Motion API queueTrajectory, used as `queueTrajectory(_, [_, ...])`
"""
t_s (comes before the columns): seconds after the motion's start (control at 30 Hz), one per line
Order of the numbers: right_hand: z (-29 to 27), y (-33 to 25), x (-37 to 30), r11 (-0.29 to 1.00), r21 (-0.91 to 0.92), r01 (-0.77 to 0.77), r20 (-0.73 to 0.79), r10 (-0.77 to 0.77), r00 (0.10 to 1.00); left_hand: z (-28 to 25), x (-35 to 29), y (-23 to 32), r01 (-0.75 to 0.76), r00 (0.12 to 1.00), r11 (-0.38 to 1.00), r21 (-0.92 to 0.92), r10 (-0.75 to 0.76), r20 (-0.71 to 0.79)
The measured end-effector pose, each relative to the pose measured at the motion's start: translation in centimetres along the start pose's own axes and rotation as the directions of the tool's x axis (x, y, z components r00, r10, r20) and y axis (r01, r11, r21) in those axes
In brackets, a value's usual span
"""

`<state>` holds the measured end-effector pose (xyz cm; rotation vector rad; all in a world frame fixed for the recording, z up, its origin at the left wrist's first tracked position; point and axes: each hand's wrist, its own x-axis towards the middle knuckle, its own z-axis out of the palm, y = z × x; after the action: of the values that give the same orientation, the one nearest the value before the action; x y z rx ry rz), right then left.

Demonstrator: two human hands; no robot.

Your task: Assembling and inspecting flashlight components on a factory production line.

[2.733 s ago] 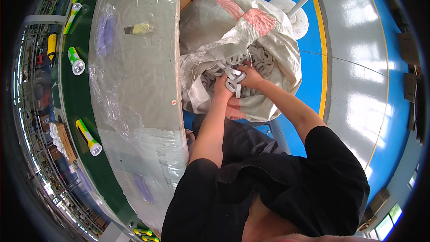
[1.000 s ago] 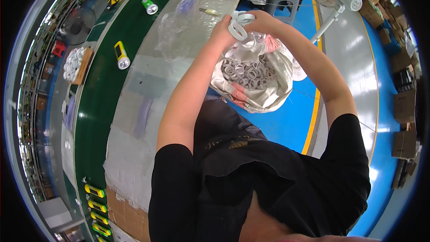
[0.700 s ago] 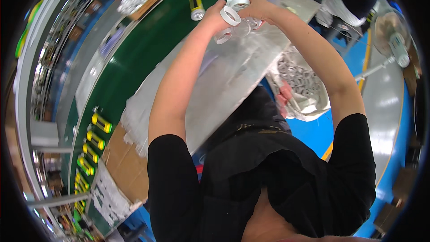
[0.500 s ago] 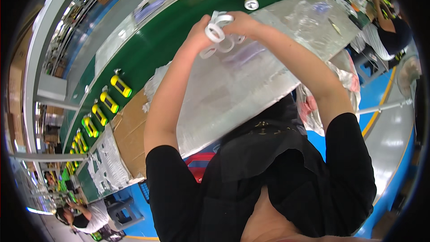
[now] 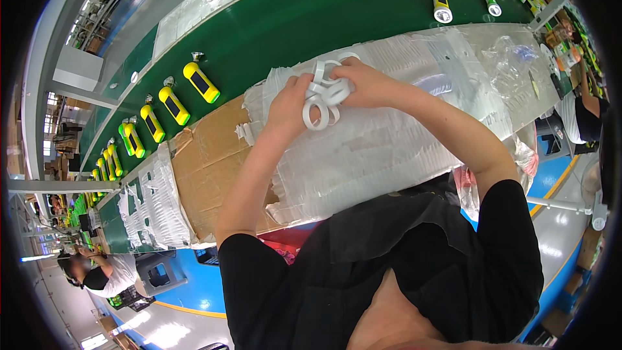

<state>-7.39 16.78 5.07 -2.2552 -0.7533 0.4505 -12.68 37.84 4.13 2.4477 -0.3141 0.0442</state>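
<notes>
Both my hands are over the covered worktop, close together around a cluster of several white rings. My left hand grips the cluster's left side, its fingers curled against the rings. From the other side my right hand is closed on the rings too. One ring hangs lowest, beside the left fingers, and others overlap above it. Some fingertips are hidden behind the rings. Nearest to the left hand on the green belt is a yellow flashlight with a dark panel.
More yellow flashlights line the belt at left. Another yellow flashlight and a green one lie at the far right. Cardboard and torn clear film cover the worktop; crumpled plastic lies at right. Co-workers sit at both sides.
The view has shifted, so the belt and flashlights appear elsewhere in it. My hands have come lower and nearer, still holding the white rings, which now sit bunched differently between them.
</notes>
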Motion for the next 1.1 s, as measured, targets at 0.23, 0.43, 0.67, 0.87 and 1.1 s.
queueTrajectory(0.23, [-2.3,-2.1,-0.7,0.981,-0.070,0.182,0.324,-0.150,0.934,-2.4,-2.0,-1.0,-0.042,0.997,0.999,-0.021,0.043,0.069])
queueTrajectory(0.43, [-4.5,-3.3,-0.6,0.919,-0.101,0.380,0.466,-0.294,0.834,-4.0,-4.6,-1.5,-0.188,0.981,0.980,-0.065,0.190,0.034])
queueTrajectory(0.67, [-0.1,1.1,4.6,0.897,-0.292,0.332,-0.214,-0.400,0.891,-0.3,-8.3,-1.7,-0.118,0.941,0.982,0.148,0.159,-0.299])
queueTrajectory(0.87, [2.3,-0.9,3.1,0.953,0.075,0.294,0.077,-0.300,0.951,2.7,-9.3,-2.1,-0.139,0.936,0.987,-0.083,0.104,-0.336])
queueTrajectory(1.1, [-2.6,4.8,-7.1,0.883,0.223,0.414,-0.654,-0.179,0.735,1.2,-6.7,-0.5,-0.223,0.814,0.973,-0.067,0.148,-0.561])
